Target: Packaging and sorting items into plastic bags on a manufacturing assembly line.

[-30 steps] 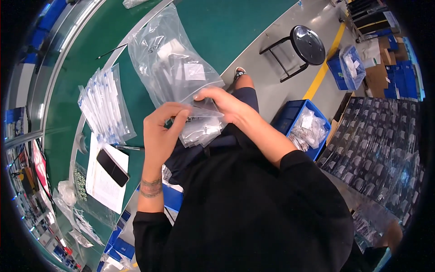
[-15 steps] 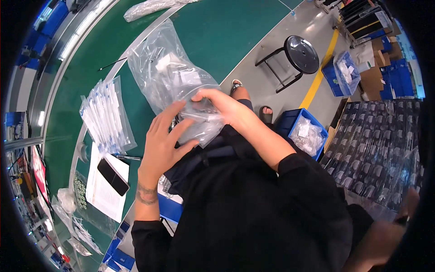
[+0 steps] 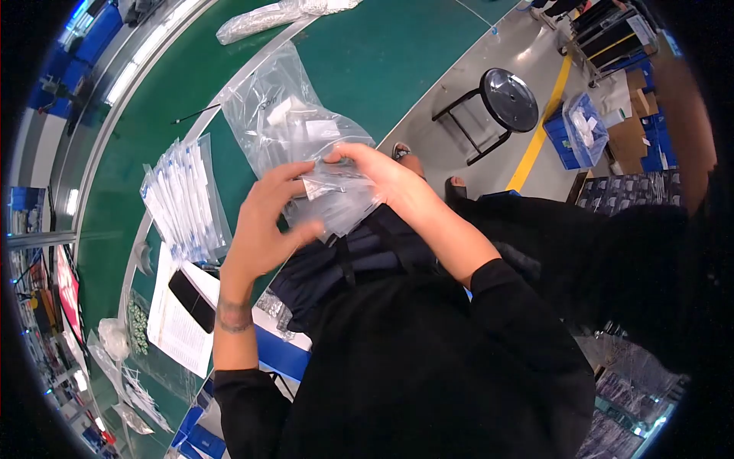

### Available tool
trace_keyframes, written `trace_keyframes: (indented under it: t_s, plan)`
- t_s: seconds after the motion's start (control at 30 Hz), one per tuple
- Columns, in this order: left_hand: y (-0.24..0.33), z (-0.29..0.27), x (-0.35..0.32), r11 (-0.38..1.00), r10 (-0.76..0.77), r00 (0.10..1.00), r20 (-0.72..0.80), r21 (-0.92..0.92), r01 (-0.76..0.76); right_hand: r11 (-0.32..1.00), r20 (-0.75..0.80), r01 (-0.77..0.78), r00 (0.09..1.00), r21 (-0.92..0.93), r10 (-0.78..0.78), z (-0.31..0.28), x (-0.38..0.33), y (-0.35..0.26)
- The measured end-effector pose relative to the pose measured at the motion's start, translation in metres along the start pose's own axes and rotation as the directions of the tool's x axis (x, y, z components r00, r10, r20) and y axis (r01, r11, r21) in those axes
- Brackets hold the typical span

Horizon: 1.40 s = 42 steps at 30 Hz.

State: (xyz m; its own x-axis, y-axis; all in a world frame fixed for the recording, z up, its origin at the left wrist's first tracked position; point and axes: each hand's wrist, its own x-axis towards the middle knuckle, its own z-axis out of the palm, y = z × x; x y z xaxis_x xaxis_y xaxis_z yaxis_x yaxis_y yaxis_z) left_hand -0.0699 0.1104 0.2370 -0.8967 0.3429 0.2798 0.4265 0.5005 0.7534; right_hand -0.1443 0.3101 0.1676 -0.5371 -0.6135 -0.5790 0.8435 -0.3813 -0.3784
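Note:
A large clear plastic bag [image 3: 267, 138] with white and pale contents lies on the green table, its near end gathered between my hands. My right hand [image 3: 386, 176] is closed on this near end, thumb and fingers pinching the crumpled film. My left hand [image 3: 264, 218] is beside it, fingertips touching the film, thumb held apart and slightly blurred. Under the hands, the bag's end hangs over the table edge, close to my dark clothing. What lies inside the gathered part is hard to make out.
On the table's left are bagged white strips [image 3: 183, 199], a phone [image 3: 191, 301] on paper sheets [image 3: 180, 344] and a bag of green pieces [image 3: 138, 327]. A rolled plastic bundle [image 3: 260, 23] lies at the far side. A black stool [image 3: 510, 99], blue bin [image 3: 564, 141] and dark-clothed person [image 3: 604, 268] are right.
My left thumb and fingers have shifted on the bag's near end. The dark-clothed person has moved in at the right, covering the nearer blue bin and much of the stacked packages.

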Motion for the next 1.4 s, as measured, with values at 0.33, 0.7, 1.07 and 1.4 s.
trace_keyframes:
  t_s: [0.33, 0.7, 1.07, 1.4]
  plan:
    - [-0.011, -0.033, 0.012, 0.998, -0.047, 0.954, 0.296, -0.026, 0.057, 0.999, 0.013, 0.003, 1.000, 0.038, -0.004, 0.001, 0.009, -0.004]
    - [-0.026, -0.041, 0.024, 0.986, -0.036, 0.929, 0.369, -0.141, 0.094, 0.997, 0.124, -0.016, 0.992, 0.070, 0.008, -0.005, 0.017, -0.006]
    - [-0.034, -0.041, 0.028, 0.977, -0.050, 0.941, 0.336, -0.177, 0.115, 0.996, 0.133, -0.026, 0.991, 0.089, 0.014, -0.004, 0.020, -0.009]
    - [-0.055, -0.019, -0.003, 0.961, -0.015, 0.987, 0.159, -0.270, 0.058, 0.983, 0.093, 0.067, 0.994, -0.171, -0.052, -0.023, 0.033, 0.015]
